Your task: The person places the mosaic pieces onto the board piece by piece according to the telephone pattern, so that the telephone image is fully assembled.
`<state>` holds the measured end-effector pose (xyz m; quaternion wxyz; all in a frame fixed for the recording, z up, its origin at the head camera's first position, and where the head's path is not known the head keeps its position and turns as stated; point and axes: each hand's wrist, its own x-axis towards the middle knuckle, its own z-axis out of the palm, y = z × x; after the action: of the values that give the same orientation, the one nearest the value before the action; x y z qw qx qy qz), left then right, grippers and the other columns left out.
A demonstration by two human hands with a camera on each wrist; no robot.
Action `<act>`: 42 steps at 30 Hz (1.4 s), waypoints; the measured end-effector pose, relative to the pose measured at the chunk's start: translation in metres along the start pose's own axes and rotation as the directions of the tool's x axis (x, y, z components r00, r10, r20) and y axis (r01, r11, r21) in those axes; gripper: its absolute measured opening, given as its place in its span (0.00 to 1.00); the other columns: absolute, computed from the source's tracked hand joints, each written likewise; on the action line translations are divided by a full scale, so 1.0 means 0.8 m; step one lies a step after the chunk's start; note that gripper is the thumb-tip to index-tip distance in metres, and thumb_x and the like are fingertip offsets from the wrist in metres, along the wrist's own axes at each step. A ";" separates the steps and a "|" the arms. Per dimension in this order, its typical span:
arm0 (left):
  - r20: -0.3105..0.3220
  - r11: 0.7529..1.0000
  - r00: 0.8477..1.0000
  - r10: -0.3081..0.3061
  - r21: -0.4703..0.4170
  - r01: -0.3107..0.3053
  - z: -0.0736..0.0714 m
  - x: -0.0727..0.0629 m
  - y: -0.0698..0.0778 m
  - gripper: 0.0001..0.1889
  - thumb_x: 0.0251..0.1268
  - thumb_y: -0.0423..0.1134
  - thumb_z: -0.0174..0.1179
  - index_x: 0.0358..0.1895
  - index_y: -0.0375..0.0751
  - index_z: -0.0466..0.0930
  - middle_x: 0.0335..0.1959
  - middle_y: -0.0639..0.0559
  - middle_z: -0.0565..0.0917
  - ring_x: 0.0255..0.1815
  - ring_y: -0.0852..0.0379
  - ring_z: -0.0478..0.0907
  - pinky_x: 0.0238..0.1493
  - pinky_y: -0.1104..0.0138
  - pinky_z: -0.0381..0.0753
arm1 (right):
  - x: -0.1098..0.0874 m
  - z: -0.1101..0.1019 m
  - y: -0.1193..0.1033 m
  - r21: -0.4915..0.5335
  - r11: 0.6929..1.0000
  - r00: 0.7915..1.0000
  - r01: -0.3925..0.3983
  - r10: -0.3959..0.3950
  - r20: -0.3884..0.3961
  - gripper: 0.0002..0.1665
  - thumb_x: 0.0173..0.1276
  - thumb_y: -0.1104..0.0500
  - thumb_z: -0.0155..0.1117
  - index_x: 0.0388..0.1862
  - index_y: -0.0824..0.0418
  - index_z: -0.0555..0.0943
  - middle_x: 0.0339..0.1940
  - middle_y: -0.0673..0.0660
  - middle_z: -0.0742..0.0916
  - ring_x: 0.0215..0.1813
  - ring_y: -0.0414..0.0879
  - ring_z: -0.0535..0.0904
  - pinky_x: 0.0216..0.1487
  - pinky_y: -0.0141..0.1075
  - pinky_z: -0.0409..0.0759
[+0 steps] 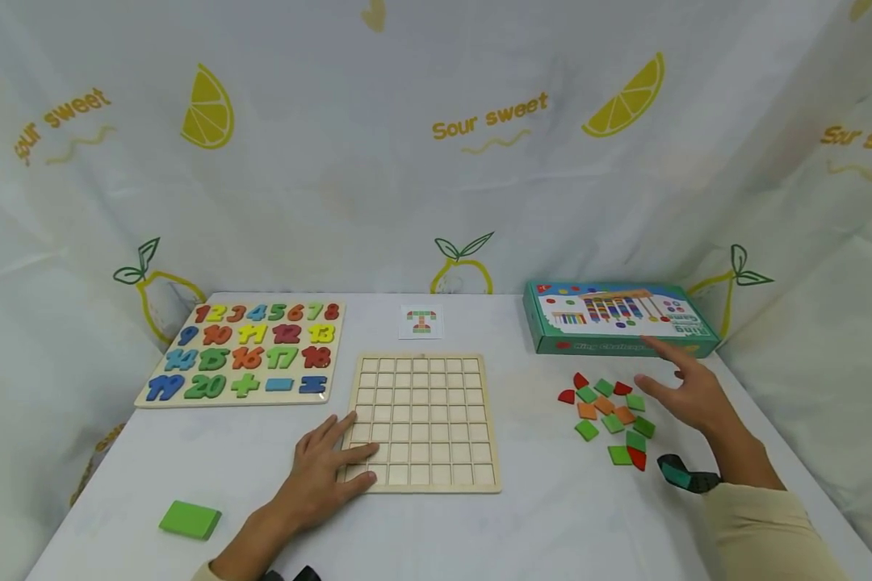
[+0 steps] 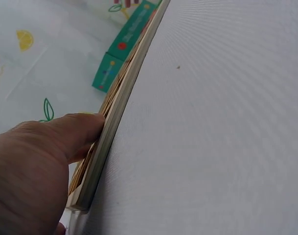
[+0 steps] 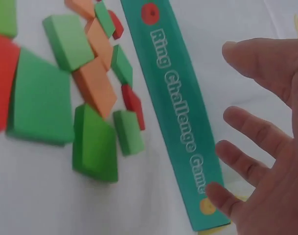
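Observation:
In the head view a pale wooden grid board [image 1: 436, 487] lies on the white table with bare square cells. My left hand [image 1: 318, 476] rests on its left edge, fingers spread; the left wrist view shows the thumb [image 2: 82, 129] against the board's rim. Over to the right, my right hand [image 1: 686, 395] hovers beside a loose scatter of small tiles, holding nothing. Its fingers are extended and apart. Among the tiles are green squares [image 1: 587, 430], orange squares [image 1: 587, 411] and red quarter-round pieces [image 1: 637, 458], some touching one another.
Behind the grid lies a small card [image 1: 404, 332] printed with a red and green T-like pattern. A number puzzle board [image 1: 337, 343] lies at the left, and a green Ring Challenge box [image 1: 596, 345] at the back right. A green block [image 1: 190, 520] sits front left.

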<state>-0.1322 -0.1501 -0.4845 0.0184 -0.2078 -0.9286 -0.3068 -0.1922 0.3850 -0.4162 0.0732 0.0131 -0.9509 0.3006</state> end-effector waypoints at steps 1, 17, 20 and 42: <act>0.000 1.000 1.000 0.000 0.005 0.000 0.000 0.000 0.000 0.21 0.59 0.54 0.65 0.54 0.52 0.85 0.71 0.42 0.64 0.73 0.35 0.49 0.62 0.40 0.46 | -0.001 0.001 0.004 0.001 1.000 1.000 -0.001 0.001 0.015 0.43 0.68 0.48 0.64 0.76 0.57 0.58 0.69 0.74 0.64 0.66 0.73 0.57 0.56 0.68 0.60; -0.006 1.000 1.000 -0.007 0.015 0.007 0.000 -0.001 -0.004 0.21 0.59 0.54 0.66 0.55 0.53 0.84 0.71 0.44 0.64 0.73 0.37 0.50 0.62 0.41 0.46 | -0.016 0.020 0.054 0.099 0.990 0.971 -0.103 0.078 0.225 0.36 0.69 0.49 0.63 0.68 0.68 0.68 0.68 0.76 0.65 0.68 0.75 0.52 0.58 0.69 0.56; -0.008 1.000 1.000 -0.001 0.002 0.001 0.001 0.000 -0.003 0.21 0.58 0.53 0.67 0.54 0.53 0.85 0.71 0.44 0.64 0.73 0.37 0.50 0.62 0.40 0.45 | -0.020 0.023 0.059 0.092 0.991 0.976 -0.096 0.075 0.204 0.33 0.69 0.51 0.62 0.67 0.68 0.70 0.68 0.76 0.65 0.69 0.75 0.50 0.58 0.70 0.53; -0.006 0.999 1.000 -0.018 -0.034 0.018 0.003 0.000 -0.003 0.21 0.56 0.52 0.69 0.55 0.54 0.84 0.72 0.44 0.62 0.73 0.38 0.49 0.62 0.43 0.44 | -0.014 0.029 0.054 -0.064 0.998 0.990 -0.009 0.018 0.142 0.21 0.70 0.59 0.60 0.56 0.73 0.72 0.61 0.76 0.70 0.63 0.75 0.58 0.56 0.69 0.58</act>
<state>-0.1331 -0.1501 -0.4877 0.0150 -0.1985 -0.9251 -0.3235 -0.1871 0.4070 -0.4613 0.0032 0.0257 -0.9627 0.2693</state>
